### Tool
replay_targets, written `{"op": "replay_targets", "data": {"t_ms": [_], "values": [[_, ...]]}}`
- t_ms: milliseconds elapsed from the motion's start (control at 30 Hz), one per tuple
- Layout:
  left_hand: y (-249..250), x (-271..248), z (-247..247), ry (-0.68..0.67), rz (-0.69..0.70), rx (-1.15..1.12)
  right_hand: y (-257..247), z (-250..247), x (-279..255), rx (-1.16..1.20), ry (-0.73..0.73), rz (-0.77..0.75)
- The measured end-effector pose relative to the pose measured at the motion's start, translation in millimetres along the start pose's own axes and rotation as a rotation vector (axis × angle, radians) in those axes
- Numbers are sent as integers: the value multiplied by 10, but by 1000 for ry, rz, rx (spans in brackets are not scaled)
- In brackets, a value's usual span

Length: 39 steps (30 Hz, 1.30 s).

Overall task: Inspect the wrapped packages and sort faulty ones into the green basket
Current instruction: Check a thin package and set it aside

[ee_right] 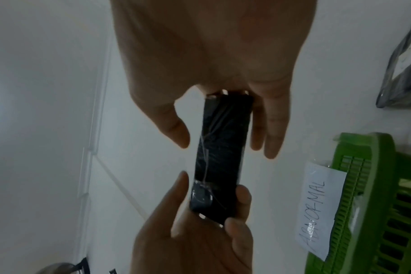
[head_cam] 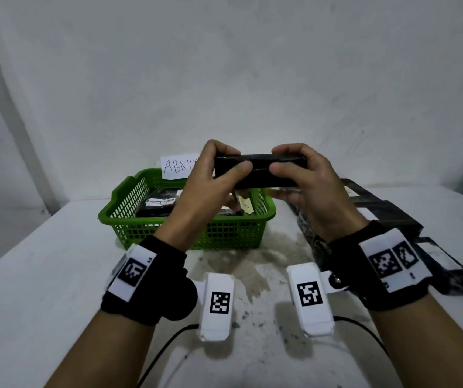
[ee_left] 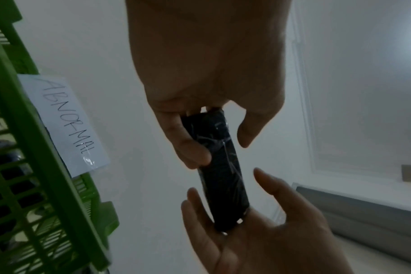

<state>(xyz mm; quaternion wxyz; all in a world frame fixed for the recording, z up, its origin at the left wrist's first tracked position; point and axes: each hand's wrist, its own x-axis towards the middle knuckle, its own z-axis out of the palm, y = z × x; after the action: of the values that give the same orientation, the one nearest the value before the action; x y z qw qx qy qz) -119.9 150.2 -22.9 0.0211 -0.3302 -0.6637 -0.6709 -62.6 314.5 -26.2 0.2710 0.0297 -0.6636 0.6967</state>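
Observation:
I hold a black wrapped package [head_cam: 258, 170] level in the air above the green basket [head_cam: 129, 217], one hand at each end. My left hand [head_cam: 233, 161] pinches its left end between thumb and fingers, and my right hand [head_cam: 283, 161] grips the right end the same way. The left wrist view shows the package [ee_left: 223, 176] edge-on, with creased clear film over it, running from my left hand [ee_left: 221, 144] to my right hand [ee_left: 258, 231]. In the right wrist view my right hand [ee_right: 221, 140] flanks the package [ee_right: 221, 157]. The basket holds several black packages [head_cam: 160, 204].
A paper label reading ABNORMAL [head_cam: 178, 166] is fixed to the basket's far rim. A pile of black packages [head_cam: 378, 211] lies on the white table at the right. Two white marker blocks [head_cam: 216, 306] [head_cam: 311, 299] with cables sit near me. A wall stands close behind.

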Motion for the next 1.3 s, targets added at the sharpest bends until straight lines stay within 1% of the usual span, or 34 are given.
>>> {"op": "replay_targets", "data": {"t_ms": [67,100,200,300,500,567,633,700,767,833,900,967,1067,1133,1167,1233,1300], "values": [[5,10,1,-2,-5,-59,-36,-11,-6,37,-22,79],[0,18,0,3,-1,-64,-44,-21,-10,28,-19,79],[-15,31,2,11,1,-71,-35,-22,-5,31,-8,5],[-30,44,-11,8,3,-81,3,9,9,39,-15,-24],[-38,38,-56,-74,54,-41,16,13,8,28,-30,-52],[-13,35,-77,-121,35,-65,-6,-26,15,-28,-45,-105],[-6,54,-86,-139,-24,-144,-17,-52,12,-74,-64,-169],[5,71,-92,-106,-83,-207,-11,-71,3,-75,-90,-203],[-3,82,-100,-56,-97,-197,4,-71,-8,-31,-112,-200],[-24,79,-108,-50,-88,-189,18,-60,1,-21,-61,-176],[-37,67,-102,-76,-81,-185,26,-52,15,-17,11,-141],[-38,50,-72,-92,-66,-161,26,-69,20,5,31,-130],[-44,32,-31,-89,-36,-133,-11,-104,15,-23,35,-153],[-41,29,-8,-75,-16,-140,-5,-117,14,-27,80,-156],[-41,29,0,-66,-12,-153,10,-121,13,-57,126,-162],[-40,31,5,-48,-15,-185,43,-140,21,-213,229,-162],[-39,36,-14,-60,-39,-238,77,-171,28,-364,280,-145]]}}
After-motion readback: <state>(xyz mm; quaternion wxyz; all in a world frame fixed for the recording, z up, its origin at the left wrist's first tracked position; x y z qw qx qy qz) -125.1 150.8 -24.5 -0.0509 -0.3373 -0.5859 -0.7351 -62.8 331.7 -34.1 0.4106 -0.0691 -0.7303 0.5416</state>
